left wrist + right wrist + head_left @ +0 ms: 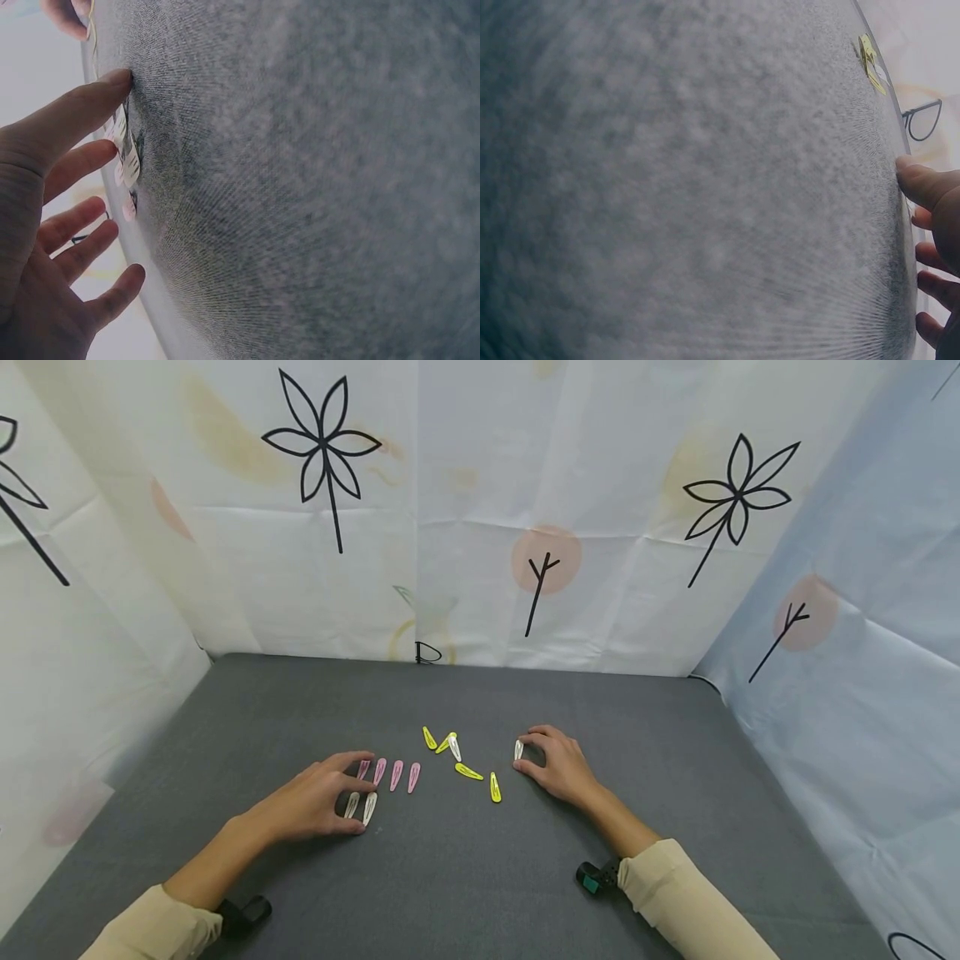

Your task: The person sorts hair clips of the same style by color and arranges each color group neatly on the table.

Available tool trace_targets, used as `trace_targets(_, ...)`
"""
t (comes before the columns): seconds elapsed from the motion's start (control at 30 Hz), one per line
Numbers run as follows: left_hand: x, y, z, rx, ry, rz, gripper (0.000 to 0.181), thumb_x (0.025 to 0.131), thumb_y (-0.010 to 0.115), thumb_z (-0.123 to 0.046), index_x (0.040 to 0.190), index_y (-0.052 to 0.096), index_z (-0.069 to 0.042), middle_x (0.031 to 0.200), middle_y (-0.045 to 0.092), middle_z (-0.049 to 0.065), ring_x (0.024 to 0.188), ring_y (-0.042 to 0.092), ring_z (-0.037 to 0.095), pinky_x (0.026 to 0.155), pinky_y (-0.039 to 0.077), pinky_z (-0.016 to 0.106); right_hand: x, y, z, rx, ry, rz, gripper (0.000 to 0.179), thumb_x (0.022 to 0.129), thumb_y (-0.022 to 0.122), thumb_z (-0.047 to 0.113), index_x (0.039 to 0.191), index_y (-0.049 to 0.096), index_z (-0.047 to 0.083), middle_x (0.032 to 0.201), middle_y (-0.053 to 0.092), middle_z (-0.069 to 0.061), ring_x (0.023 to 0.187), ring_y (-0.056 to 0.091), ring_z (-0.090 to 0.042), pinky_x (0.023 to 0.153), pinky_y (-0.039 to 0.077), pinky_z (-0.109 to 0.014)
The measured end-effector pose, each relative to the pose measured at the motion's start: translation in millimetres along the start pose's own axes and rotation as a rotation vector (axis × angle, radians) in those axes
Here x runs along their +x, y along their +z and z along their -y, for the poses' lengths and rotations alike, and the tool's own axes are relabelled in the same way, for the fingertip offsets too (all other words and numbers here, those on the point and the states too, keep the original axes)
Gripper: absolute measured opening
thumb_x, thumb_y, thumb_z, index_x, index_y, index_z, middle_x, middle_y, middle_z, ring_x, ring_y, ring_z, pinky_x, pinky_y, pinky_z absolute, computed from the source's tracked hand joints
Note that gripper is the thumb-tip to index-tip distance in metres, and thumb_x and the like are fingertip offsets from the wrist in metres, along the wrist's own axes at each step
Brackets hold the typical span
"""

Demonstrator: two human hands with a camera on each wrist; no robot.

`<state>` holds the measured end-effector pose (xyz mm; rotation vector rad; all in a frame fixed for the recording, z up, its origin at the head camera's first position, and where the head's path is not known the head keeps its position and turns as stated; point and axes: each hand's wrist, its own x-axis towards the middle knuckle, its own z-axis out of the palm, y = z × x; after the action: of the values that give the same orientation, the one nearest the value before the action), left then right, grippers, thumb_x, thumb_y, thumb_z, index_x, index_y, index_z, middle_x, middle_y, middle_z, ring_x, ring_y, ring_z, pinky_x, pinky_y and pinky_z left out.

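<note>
My left hand (326, 797) is spread over two white snap hair clips (370, 808) lying side by side, its thumb tip by the lower end of the right one and its index fingertip by the upper end. In the left wrist view, the thumb (82, 112) and fingers stand apart, with white clips (132, 165) just beyond the fingertips. My right hand (561, 766) pinches another white hair clip (518, 750) end to end between thumb and index finger at the table. Seen from the right wrist, the thumb (922, 184) hides that clip.
Pink hair clips (396, 775) form a slanted row above the left hand, one partly covered by its fingers. Between the hands lie several scattered yellow clips (468, 772) and a white clip (454, 747) overlapping a yellow one. Patterned cloth (480, 485) hangs behind the grey table (465, 893).
</note>
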<state>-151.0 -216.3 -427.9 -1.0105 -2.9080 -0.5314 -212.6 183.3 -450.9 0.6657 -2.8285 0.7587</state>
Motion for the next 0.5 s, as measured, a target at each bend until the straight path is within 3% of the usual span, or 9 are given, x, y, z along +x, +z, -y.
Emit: trace_targets(0.5,-1.5,0.8,-0.1,-0.007,-0.020,-0.002,0.046,0.074,0.087,-0.038,0.112,0.077,-0.015,0.139,0.053,0.016,0.125,0.053,0.035,0.091,0.045,0.061,-0.2,0.0,0.6,0.001,-0.007,-0.003,0.045,0.087,0.078,0.029,0.124,0.068,0.004,0.131,0.059,-0.016,0.125,0.053,-0.036,0.102,0.035,-0.060)
